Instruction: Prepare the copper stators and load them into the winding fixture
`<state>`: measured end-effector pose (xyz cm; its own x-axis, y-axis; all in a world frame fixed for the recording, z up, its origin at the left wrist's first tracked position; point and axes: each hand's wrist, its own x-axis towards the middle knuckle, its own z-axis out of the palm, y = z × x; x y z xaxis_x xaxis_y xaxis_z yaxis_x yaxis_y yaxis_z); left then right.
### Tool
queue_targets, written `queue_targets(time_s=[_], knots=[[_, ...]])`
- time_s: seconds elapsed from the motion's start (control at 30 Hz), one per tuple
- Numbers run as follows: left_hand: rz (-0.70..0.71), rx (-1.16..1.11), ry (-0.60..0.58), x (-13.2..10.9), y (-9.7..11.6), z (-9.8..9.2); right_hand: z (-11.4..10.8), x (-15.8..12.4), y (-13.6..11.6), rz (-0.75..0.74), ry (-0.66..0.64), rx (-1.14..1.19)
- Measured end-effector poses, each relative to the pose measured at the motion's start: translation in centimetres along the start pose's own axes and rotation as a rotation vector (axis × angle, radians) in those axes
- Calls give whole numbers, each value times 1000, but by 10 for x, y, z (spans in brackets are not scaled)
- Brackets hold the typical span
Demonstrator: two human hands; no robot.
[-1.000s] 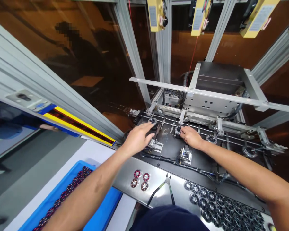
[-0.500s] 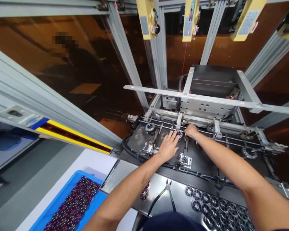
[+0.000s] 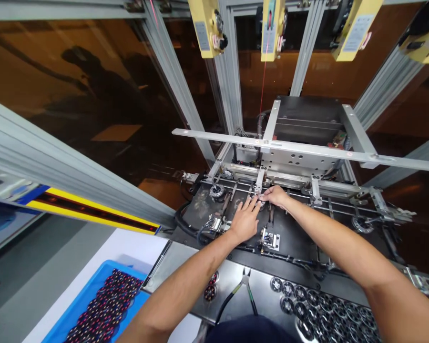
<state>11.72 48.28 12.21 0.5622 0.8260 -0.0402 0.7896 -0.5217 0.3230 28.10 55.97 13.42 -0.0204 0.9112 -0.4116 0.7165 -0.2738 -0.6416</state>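
Observation:
My left hand [image 3: 246, 220] lies over the black machine bed, fingers spread, its fingertips touching a round metal part [image 3: 260, 202] under a small bracket. From the right, my right hand [image 3: 274, 195] reaches to the same part, thumb and fingers pinched together at its edge; what they pinch is too small to make out. Another round part [image 3: 217, 192] sits on the bed left of my hands. A metal block [image 3: 270, 239] with small fittings stands just in front of them.
Cutting pliers [image 3: 245, 281] lie on the steel ledge [image 3: 178, 267], beside many round metal parts [image 3: 312, 297] at right and red-and-black ones [image 3: 210, 292]. A blue tray [image 3: 139, 301] of coils stands left. A metal bar [image 3: 218, 137] crosses behind my hands; yellow units [image 3: 204, 28] hang above.
My right hand has shifted left onto the round part and its fingertips now show. My left hand stays at the part. The whole view has shifted slightly.

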Motion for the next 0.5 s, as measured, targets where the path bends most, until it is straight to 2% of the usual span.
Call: queue_targets(time_s=[0.07, 0.13, 0.2, 0.3, 0.4, 0.5], knots=[[4, 0, 5, 0, -1, 0, -13, -20, -3, -100, 39, -26], [15, -12, 10, -1, -4, -2, -35, -50, 5, -227, 72, -54], [30, -40, 17, -4, -7, -10, -65, -87, 27, -329, 102, -91], [43, -97, 69, -11, -3, -31, -105, -132, 80, -345, 192, -177], [67, -146, 161, -17, 26, -52, -116, -147, 129, -343, 288, -261], [129, -167, 201, -18, 74, -55, -101, -137, 153, -447, 301, -324]])
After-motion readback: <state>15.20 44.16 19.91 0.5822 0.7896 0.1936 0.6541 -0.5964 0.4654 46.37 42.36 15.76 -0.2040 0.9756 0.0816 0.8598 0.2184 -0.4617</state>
